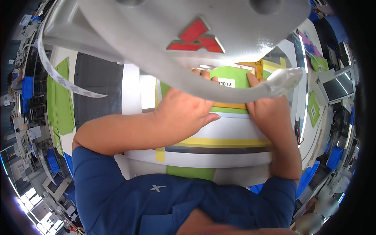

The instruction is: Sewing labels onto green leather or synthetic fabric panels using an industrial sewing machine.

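Observation:
Under the white head of a machine (243, 35) lies a green fabric piece (231, 72) with a white printed label (226, 83), on a yellow-orange flat plate (231, 105). My left hand (184, 109) rests on the green piece's left side, thumb stretched out below it, other fingers partly hidden behind a curved white arm on the machine. My right hand (268, 113) lies at the right side of the piece, index finger extended along its edge, some fingers hidden by the clear-tipped end of that arm. Yellow tape (219, 141) runs across the white work surface.
A stack of green pieces (58, 102) lies on a white table at the left. At the right are more green pieces (313, 111), a purple item (307, 45), a screen (337, 84) and blue bins (335, 158). Another person (16, 80) is at the far left.

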`<state>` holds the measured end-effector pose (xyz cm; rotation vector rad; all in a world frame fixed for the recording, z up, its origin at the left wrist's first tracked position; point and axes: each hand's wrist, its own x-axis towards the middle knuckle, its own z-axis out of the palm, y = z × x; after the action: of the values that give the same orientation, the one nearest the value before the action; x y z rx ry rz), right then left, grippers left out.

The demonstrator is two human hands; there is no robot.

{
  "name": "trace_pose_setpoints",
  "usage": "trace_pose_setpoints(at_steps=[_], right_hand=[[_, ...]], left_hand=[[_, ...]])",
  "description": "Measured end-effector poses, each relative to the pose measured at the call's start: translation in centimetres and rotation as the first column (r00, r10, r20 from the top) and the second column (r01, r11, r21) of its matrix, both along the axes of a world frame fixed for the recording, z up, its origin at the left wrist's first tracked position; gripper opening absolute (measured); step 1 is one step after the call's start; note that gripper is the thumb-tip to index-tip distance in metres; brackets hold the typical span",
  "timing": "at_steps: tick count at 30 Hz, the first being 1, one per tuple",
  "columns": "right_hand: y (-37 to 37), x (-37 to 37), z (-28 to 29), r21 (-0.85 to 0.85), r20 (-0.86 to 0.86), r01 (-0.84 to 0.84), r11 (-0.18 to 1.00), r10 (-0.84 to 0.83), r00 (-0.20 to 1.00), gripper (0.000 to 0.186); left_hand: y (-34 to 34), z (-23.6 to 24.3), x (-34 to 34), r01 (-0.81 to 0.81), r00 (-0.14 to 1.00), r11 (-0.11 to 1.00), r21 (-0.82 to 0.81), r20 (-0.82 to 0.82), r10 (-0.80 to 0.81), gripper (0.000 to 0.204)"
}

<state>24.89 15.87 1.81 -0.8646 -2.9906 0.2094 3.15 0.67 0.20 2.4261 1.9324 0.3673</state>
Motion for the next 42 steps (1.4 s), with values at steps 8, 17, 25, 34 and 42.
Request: trace_pose_setpoints(at_steps=[8,17,25,34,42], right_hand=[[0.1,0.1,-0.6,0.088,-0.136,-0.028,0.996,0.040,0.990,0.016],[0.0,-0.1,0.1,0.021,0.035,0.001,1.000,-0.001,0.999,0.047],[0.1,0.4,0.1,0.002,0.027,0.004,1.000,-0.004,1.000,0.046],[0.1,0.1,0.1,0.026,-0.016,-0.015,1.000,0.015,1.000,0.044],[-0.1,0.1,0.1,0.034,-0.041,-0.033,0.999,0.034,0.999,0.047]], left_hand=[[0.8,0.2,-1.0,0.113,0.994,0.981,-0.159,0.015,-0.112,0.074],[0.9,1.2,-0.7,0.062,0.997,0.984,-0.168,-0.028,-0.068,0.071],[1.2,1.5,-0.5,0.063,0.997,0.969,-0.239,0.052,-0.052,0.063],[1.0,1.6,-1.7,0.173,0.983,0.972,-0.159,-0.035,-0.181,0.058],[0.5,0.6,-1.2,0.105,0.994,0.990,-0.098,-0.023,-0.108,0.066]])
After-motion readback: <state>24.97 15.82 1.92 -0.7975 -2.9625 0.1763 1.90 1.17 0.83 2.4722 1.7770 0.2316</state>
